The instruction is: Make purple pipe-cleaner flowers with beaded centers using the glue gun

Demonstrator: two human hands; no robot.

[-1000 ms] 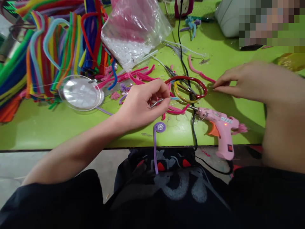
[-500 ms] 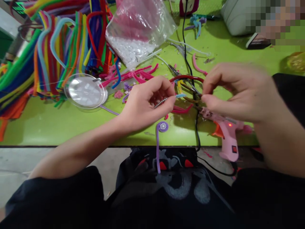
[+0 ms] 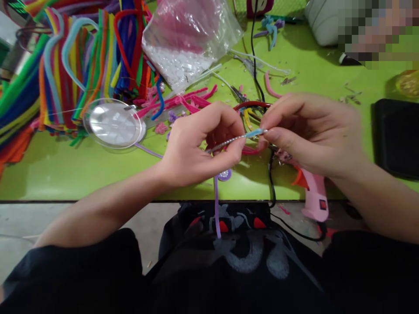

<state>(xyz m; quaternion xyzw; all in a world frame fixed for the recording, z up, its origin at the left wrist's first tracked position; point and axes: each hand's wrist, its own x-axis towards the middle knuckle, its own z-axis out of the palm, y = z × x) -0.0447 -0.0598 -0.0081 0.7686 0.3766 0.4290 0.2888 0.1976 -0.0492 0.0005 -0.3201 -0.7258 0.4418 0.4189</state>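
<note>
Between finger and thumb, my left hand [image 3: 206, 144] holds a thin silvery beaded strand [image 3: 227, 141] that runs back into the palm. A short light-blue piece [image 3: 253, 133], fuzzy like pipe cleaner, extends from its right end. My right hand [image 3: 310, 135] pinches the tip of that blue piece, where something small and whitish shows. Below my left hand, a purple pipe cleaner [image 3: 216, 205] with a coiled, pearl-studded disc [image 3: 224, 175] hangs over the table edge. Red-handled scissors [image 3: 250, 104] lie behind the hands, partly hidden. A pink glue gun [image 3: 316, 196] sits beneath my right wrist.
Bundles of coloured pipe cleaners [image 3: 75, 74] fill the left side. A clear bag of white beads [image 3: 186, 65] and a round clear dish [image 3: 114, 124] lie nearby. A black cable [image 3: 253, 52] crosses the green table [image 3: 98, 179]. A black flat object [image 3: 397, 137] is at the right.
My right hand has moved left and its fingertips now meet the light-blue end. More of the beaded strand shows between my left fingers. The view has shifted slightly.
</note>
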